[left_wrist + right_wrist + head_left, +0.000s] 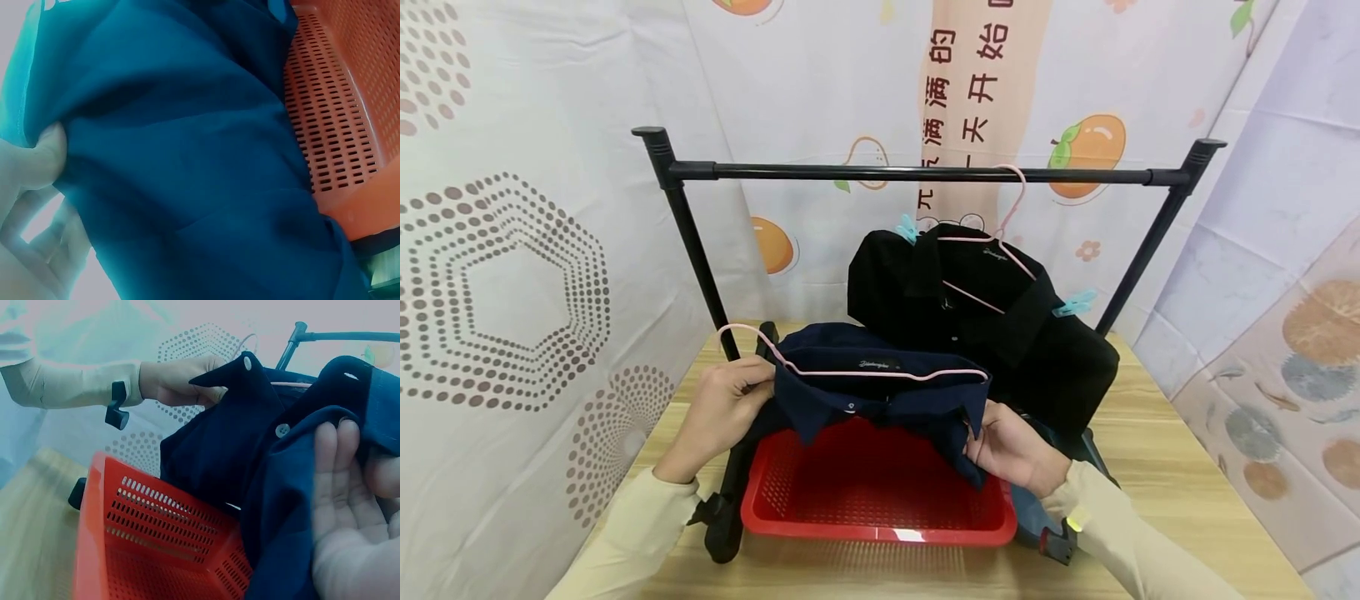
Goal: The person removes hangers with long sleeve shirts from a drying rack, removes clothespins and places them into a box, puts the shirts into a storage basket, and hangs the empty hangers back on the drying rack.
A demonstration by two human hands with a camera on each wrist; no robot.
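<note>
A navy shirt (808, 408) with a collar and buttons is spread between both hands above the red basket (880, 533). Inside its collar opening lies a pink hanger (865, 375), the hook pointing left. My left hand (730, 408) pinches the shirt at its left shoulder; in the left wrist view the thumb (51, 153) presses on the cloth. On the other side my right hand (1018, 446) grips the front of the shirt near the collar point. In the right wrist view, its fingers lie along the cloth with the thumb against the collar.
A black shirt (895, 275) hangs on another pink hanger from the black rack bar (775, 172), with light blue clips (1075, 303) at its shoulders. The rack's feet (724, 533) flank the basket on the wooden table (1157, 417). Printed curtains surround the table.
</note>
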